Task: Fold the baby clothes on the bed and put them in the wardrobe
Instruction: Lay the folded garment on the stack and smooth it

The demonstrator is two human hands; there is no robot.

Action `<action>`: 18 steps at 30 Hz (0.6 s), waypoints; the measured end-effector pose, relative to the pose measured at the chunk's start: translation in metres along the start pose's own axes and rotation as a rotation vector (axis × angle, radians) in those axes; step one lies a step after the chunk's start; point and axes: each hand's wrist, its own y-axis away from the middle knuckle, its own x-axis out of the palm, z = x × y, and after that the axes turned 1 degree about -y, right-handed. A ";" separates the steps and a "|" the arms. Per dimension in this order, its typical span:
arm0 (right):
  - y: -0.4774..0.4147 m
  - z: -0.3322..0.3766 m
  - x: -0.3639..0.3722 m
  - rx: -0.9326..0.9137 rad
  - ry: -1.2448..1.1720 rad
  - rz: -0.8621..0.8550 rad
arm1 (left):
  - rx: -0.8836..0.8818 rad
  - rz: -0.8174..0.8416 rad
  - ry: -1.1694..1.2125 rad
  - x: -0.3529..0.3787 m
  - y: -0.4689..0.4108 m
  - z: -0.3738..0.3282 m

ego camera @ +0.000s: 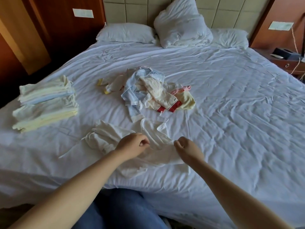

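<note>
Near the bed's (231,113) near edge, the left hand (133,142) and right hand (184,147), fingers curled, each pinch the spread white garment (113,136). A loose heap of baby clothes (148,90) lies mid-bed, a folded stack (47,103) by the left edge, and pillows (127,33) along the far edge.

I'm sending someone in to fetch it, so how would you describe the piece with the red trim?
On the bed, look at the loose heap of clothes in the middle, beyond the white garment spread near the edge. On the heap's near side lies a cream piece, between a blue garment and a yellow piece. Its end alone carries a red band.
</note>
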 end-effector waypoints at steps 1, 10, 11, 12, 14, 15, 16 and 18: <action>-0.001 0.001 0.001 -0.011 0.008 -0.023 | 0.009 -0.026 -0.011 0.000 -0.003 0.004; -0.005 0.005 0.012 -0.036 0.038 0.096 | 0.062 0.058 -0.387 0.002 -0.015 0.032; -0.007 0.006 0.011 -0.050 -0.003 0.091 | 0.068 0.067 -0.444 0.001 -0.015 0.033; -0.009 0.007 0.009 -0.065 -0.060 0.077 | 0.067 0.076 -0.497 -0.002 -0.015 0.035; -0.013 0.011 0.004 -0.085 -0.189 0.045 | 0.051 0.094 -0.577 -0.006 -0.015 0.037; -0.016 0.013 0.003 -0.084 -0.250 0.038 | 0.042 0.097 -0.597 -0.008 -0.015 0.038; -0.018 0.017 0.000 -0.082 -0.303 0.033 | 0.031 0.083 -0.598 -0.010 -0.013 0.039; -0.024 0.025 -0.006 -0.086 -0.369 0.025 | -0.001 -0.030 -0.495 -0.016 -0.013 0.045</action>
